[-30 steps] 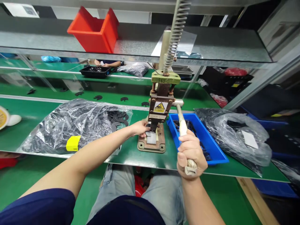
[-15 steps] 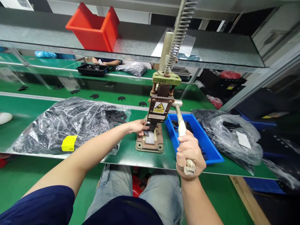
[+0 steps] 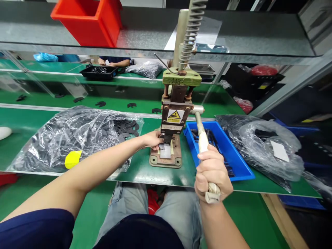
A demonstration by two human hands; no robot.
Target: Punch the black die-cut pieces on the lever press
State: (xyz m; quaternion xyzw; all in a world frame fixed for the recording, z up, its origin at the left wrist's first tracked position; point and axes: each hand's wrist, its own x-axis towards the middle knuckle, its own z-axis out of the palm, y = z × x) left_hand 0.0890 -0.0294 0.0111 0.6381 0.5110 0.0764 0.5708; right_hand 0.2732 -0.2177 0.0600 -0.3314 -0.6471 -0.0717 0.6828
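A hand press [image 3: 174, 112] with a tall spring and a warning label stands on the green bench. My left hand [image 3: 153, 140] pinches a small black curved part [image 3: 161, 146] at the press's base plate [image 3: 168, 162], under the ram; the fingers hide most of the part. Wrapped around the press's lever [image 3: 202, 136], which has a taped handle, is my right hand [image 3: 214, 173]. Left of the press lies a clear bag [image 3: 85, 135] of black curved parts. On the right a blue bin [image 3: 220, 138] contains black parts.
Plastic bags [image 3: 264, 145] lie right of the bin. A red bin [image 3: 88, 20] sits on the metal shelf [image 3: 145, 38] above. Several loose black parts [image 3: 131, 105] lie in a row behind the press. Across the bench, a person's hands [image 3: 112, 64] are near a black tray [image 3: 99, 72].
The camera view has shifted slightly. My left hand keeps the part at the press, and my right hand still grips the lever, with little visible change in its angle.
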